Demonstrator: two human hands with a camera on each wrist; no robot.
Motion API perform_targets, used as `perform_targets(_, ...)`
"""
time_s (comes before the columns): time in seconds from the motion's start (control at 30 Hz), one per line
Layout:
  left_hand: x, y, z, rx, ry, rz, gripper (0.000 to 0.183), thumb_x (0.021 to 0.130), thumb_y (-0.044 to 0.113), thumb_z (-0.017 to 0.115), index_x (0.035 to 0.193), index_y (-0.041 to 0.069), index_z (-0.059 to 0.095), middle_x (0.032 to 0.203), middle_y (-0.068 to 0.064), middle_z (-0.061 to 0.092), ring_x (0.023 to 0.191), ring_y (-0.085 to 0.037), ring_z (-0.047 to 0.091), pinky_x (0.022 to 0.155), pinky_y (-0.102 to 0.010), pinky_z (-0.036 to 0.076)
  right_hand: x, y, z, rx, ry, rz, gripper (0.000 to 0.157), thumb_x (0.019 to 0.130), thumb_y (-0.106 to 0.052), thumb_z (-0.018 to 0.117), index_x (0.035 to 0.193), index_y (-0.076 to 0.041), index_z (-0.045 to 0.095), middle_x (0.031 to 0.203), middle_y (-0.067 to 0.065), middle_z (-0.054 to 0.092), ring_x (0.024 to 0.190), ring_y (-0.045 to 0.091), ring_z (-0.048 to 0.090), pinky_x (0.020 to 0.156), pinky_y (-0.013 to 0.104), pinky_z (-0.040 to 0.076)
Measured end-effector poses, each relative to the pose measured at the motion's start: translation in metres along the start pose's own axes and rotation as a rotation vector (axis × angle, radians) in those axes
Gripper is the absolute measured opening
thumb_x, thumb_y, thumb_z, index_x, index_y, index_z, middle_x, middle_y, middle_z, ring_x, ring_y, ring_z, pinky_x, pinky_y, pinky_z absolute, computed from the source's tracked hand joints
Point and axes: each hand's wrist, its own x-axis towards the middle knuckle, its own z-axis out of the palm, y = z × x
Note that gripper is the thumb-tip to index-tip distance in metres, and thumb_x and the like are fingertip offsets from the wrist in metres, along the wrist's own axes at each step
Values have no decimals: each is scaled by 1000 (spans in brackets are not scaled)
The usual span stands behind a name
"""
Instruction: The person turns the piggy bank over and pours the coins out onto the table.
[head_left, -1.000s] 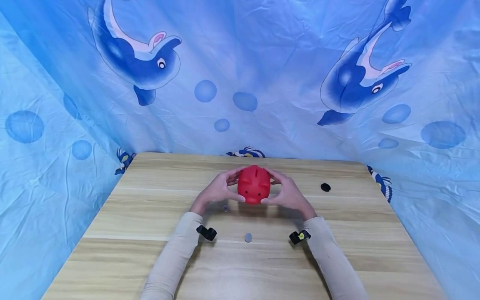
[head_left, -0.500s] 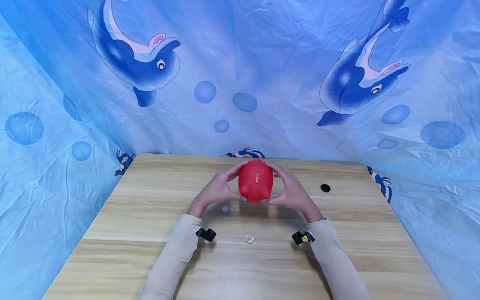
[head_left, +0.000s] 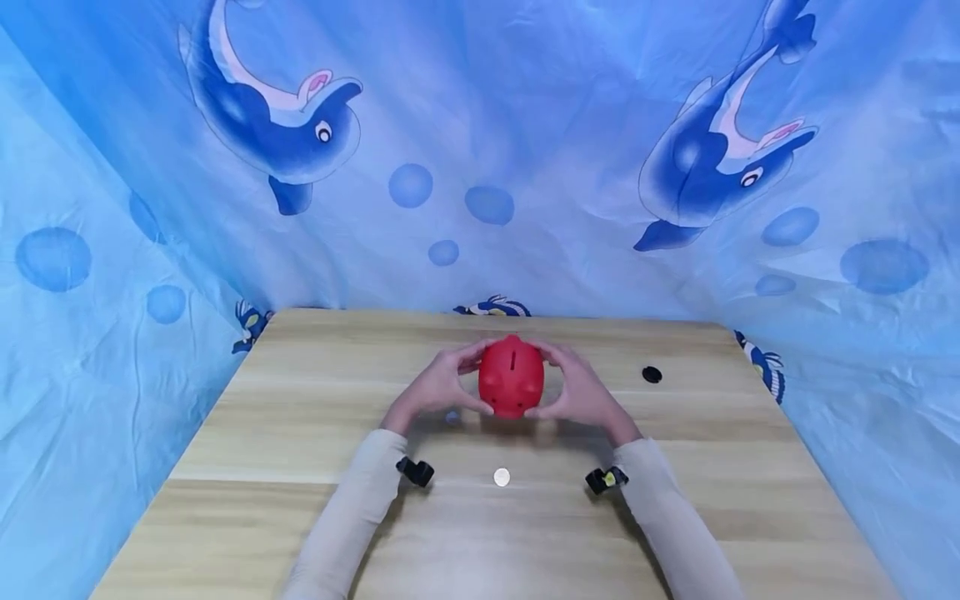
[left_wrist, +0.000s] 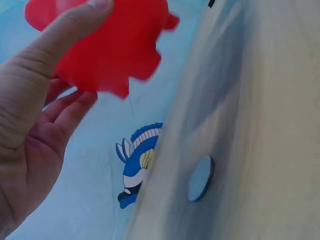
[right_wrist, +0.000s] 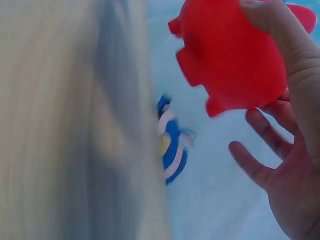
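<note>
A red piggy bank is up in the air over the table, its slotted back and snout toward the head camera. My left hand grips one side of it, thumb near the snout and fingers behind. On the opposite side my right hand holds it the same way, and in the right wrist view two of that hand's fingers stand off the red surface. Stubby feet show beneath the body in both wrist views. One coin lies on the wood below the left hand, and a brighter coin lies between the forearms.
A small black disc lies on the wooden table to the right of the hands. A blue curtain printed with dolphins hangs behind and at both sides, close against the table's edges.
The piggy bank tipped back toward me and rose slightly, then came down again with its face turned forward. Both hands moved with it. The coin between the forearms now looks brighter.
</note>
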Motion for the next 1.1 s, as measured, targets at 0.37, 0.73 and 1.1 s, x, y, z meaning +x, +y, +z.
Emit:
perform_targets(0.37, -4, -1, -2, -49, 2, -13, 99, 69, 31, 97, 154, 22, 47, 149, 0, 55, 135, -26, 56, 107, -58, 48, -2, 2, 3, 55, 9, -7, 101, 66, -45, 95, 152, -23, 47, 141, 2, 56, 123, 27, 57, 90, 61, 57)
perform_targets(0.73, -3, 3, -4, -114, 20, -53, 85, 77, 22, 92, 151, 12, 51, 142, -7, 61, 127, -25, 63, 105, -47, 52, -1, -1, 2, 88, 70, -10, 83, 75, -36, 89, 147, -12, 54, 133, 8, 63, 114, 28, 63, 90, 60, 56)
perform_targets(1.1, 5, 10, 5, -167, 71, -184, 70, 84, 20, 85, 145, 2, 55, 134, -13, 66, 120, -29, 66, 98, -39, 57, 2, 2, 4, 212, 139, 66, 66, 84, -27, 81, 139, 2, 59, 122, 19, 70, 108, 35, 66, 94, 60, 55)
